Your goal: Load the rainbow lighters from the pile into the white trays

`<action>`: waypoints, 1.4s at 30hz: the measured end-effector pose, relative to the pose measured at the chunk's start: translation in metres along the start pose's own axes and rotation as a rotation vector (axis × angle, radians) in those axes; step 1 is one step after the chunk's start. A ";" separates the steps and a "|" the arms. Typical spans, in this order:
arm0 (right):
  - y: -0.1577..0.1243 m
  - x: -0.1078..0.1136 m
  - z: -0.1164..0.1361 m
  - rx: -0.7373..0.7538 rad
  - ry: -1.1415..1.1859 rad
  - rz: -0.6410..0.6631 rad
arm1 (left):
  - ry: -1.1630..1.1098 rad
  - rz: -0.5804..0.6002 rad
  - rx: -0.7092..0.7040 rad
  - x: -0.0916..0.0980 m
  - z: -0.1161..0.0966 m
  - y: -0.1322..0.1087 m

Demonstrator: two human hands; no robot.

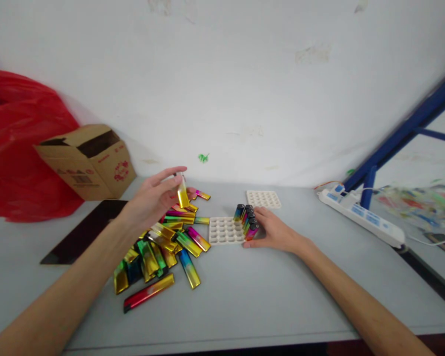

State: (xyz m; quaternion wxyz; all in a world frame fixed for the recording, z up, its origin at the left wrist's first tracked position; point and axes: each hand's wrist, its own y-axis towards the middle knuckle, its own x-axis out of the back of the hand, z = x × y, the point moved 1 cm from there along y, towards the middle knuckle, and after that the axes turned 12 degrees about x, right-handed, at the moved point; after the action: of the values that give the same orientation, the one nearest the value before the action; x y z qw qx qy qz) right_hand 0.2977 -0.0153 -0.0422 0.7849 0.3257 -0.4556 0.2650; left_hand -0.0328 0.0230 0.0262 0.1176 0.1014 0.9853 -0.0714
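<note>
Two bare hands are being held over one grey bench (300,291). One lighter (183,194), yellow in its lower part, is being gripped upright between the thumb and fingers of the left hand (148,200), above the left-hand part of the bench. The right hand (274,230) is being kept half curled at the right edge of the nearer of two white trays; whether the tray is being gripped or merely touched cannot be told. In this nearer tray (222,231), about six standing lighters (251,229) are being held upright: five are being lined up in a row beside the right hand, and one is being set apart to their left. The farther tray (263,199) is being supported on the bench near the wall (222,99). More than twenty loose lighters (188,243) are being heaped left of the nearer tray; because of overlap, an exact count is being prevented. Behind the left forearm, one dark flat panel (79,232), one cardboard box (104,168) and one red bag (22,158) are being seen. At the right, one power strip (367,220) is being carried by the bench.
</note>
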 end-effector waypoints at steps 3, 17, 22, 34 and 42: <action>0.000 0.001 0.001 0.009 0.022 -0.013 | 0.010 0.165 0.096 -0.030 0.018 -0.009; 0.000 0.000 0.000 0.028 0.043 -0.027 | 0.018 0.415 0.303 -0.069 0.047 -0.026; 0.000 0.001 0.001 0.027 0.028 -0.026 | 0.000 0.406 0.374 -0.067 0.051 -0.022; 0.002 0.002 0.002 0.009 0.022 -0.007 | -0.003 0.287 0.322 -0.067 0.052 -0.022; 0.001 0.000 0.001 0.025 0.023 -0.023 | -0.077 0.300 0.379 -0.065 0.052 -0.017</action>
State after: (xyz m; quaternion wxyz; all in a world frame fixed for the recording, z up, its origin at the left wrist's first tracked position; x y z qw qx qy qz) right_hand 0.2968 -0.0157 -0.0415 0.7890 0.3375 -0.4394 0.2656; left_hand 0.0370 -0.0144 -0.0058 0.1430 0.2642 0.9229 -0.2407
